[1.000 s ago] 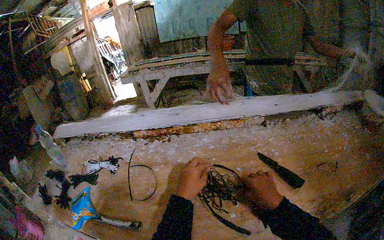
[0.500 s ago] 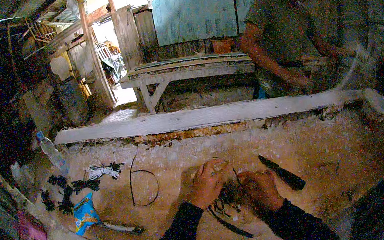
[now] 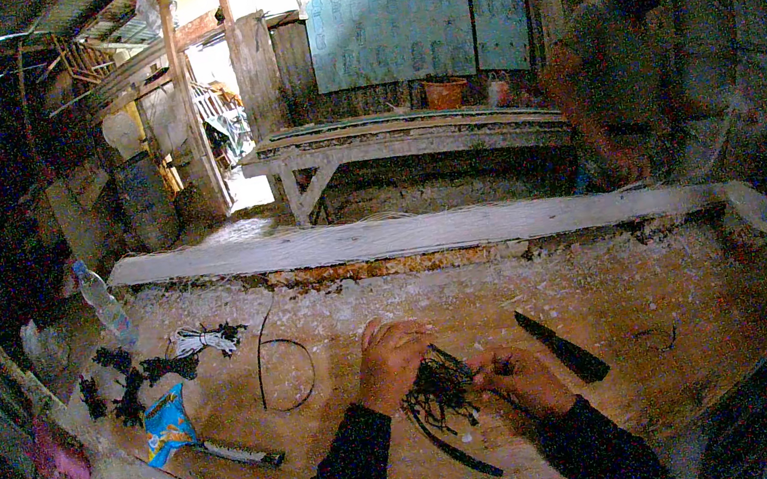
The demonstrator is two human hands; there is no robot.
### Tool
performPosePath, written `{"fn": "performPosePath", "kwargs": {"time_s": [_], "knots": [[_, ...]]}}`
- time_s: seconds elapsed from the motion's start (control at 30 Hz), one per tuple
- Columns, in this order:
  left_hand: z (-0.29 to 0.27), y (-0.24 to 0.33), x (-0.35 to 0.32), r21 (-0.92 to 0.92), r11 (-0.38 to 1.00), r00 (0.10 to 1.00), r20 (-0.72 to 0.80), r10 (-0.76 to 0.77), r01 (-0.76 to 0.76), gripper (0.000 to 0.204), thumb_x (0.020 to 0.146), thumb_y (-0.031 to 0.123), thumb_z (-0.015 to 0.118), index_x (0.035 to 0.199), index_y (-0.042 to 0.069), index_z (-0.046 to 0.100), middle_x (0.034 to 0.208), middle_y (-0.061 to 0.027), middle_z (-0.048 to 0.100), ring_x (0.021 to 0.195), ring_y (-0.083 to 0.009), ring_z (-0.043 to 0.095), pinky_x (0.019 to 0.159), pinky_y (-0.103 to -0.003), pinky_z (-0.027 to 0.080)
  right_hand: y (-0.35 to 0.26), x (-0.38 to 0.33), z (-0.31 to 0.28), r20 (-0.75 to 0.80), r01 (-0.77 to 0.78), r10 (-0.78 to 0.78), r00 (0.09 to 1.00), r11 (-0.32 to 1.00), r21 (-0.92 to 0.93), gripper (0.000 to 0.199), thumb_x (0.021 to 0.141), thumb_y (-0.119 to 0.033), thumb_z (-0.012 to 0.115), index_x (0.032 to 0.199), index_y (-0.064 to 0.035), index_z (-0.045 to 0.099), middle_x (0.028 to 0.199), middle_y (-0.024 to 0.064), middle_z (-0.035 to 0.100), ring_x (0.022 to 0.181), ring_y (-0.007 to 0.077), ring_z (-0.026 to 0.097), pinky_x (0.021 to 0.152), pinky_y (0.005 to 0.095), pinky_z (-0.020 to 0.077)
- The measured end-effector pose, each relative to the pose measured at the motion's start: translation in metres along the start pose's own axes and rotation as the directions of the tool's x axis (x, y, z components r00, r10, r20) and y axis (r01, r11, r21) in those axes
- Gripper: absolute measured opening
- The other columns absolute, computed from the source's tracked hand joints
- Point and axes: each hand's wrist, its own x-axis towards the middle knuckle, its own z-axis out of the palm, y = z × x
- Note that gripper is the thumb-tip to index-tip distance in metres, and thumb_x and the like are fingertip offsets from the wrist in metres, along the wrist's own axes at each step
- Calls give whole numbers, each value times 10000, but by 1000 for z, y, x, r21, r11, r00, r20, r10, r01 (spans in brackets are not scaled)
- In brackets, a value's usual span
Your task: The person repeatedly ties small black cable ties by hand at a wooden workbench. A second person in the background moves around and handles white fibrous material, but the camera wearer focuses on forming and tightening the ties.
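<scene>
A tangled bunch of thin black cords sits between my two hands over the brown work board. My left hand is closed on its upper left end. At its right side, my right hand pinches with thumb and forefinger, seemingly on a strand of the bunch. A curved black strip hangs or lies just below the bunch; whether it joins it I cannot tell. To the right of my right hand rests a flat, tapered black piece, pointed at its far end.
Left on the board are a looped black strip, several black cord bundles, a white cord bundle, a blue packet, a slim dark tool and a clear bottle. Long pale fibres span the far edge; a person stands beyond.
My hands have drawn slightly apart, leaving more of the black bunch showing. My left hand shifted a little left. The person beyond has moved to the right.
</scene>
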Motion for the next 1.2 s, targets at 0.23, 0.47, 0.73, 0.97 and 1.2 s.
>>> {"fn": "performPosePath", "kwargs": {"time_s": [0.23,0.47,0.73,0.97,1.2], "knots": [[-7,-21,0,-112,966,959,-140,-248,233,192,691,0,568,842,89,648,796,-70,593,763,-241,558,697,-331,446,-21,-8,-9,57,-138,136,989,990,32,196,744,-95,635,908,5,592,757,41,606,617,98,554,563,209,445],[-20,-42,-4,-106,942,908,-252,-335,318,223,696,-21,545,879,64,639,776,-92,581,726,-268,558,661,-334,458,-19,-5,-10,151,-89,84,985,996,24,181,732,-112,653,852,9,593,698,54,607,552,120,563,475,237,446],[-22,-47,-10,-166,903,876,-226,-427,397,176,733,9,546,869,65,644,782,-110,585,735,-274,562,661,-336,454,0,-4,-27,210,48,-131,969,932,360,117,777,-124,603,844,-44,550,714,67,589,584,174,567,526,297,477],[-1,-48,-13,-103,901,899,-78,-430,422,128,745,108,578,835,39,639,781,-118,592,721,-272,564,648,-344,449,-1,-5,-31,13,240,-338,941,693,680,137,783,-123,598,895,-86,528,751,50,592,652,194,575,668,360,479],[35,-1,-15,-500,739,885,144,-443,452,217,773,198,597,903,26,621,783,-85,622,690,-184,579,623,-302,447,1,1,-13,-68,224,-227,972,785,577,109,780,-130,601,840,-87,521,811,50,590,667,194,569,732,350,452]]}}
